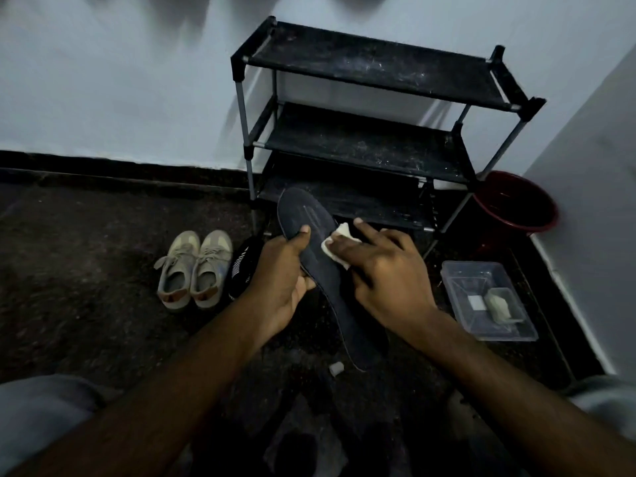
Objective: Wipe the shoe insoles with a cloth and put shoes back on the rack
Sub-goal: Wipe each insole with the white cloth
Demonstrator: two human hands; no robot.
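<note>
The insole (327, 270), dark and long, hangs above the floor (86, 253) in front of me, its wide end pointing to eleven o'clock and its narrow end to five o'clock; my left hand (278, 270) grips it by the nine o'clock edge, thumb on top and fingers curled underneath; my right hand (389, 273) lies with straight, spread fingers on a white cloth (339, 235), pressing it flat onto the insole's upper face, just at three o'clock of my left thumb. The black rack (371, 139) stands at twelve o'clock against the wall, its three shelves speckled with dust; a pair of beige shoes (194, 270) sits side by side on the floor at nine o'clock, and a black shoe (242, 266) lies just beside them, partly hidden by my left wrist; a red bucket (516, 201) sits at two o'clock beside the rack; a clear plastic container (488, 301) rests on the floor at three o'clock, with pale items inside that I cannot make out; a small white scrap (336, 367) lies at six o'clock near the insole's narrow end.
</note>
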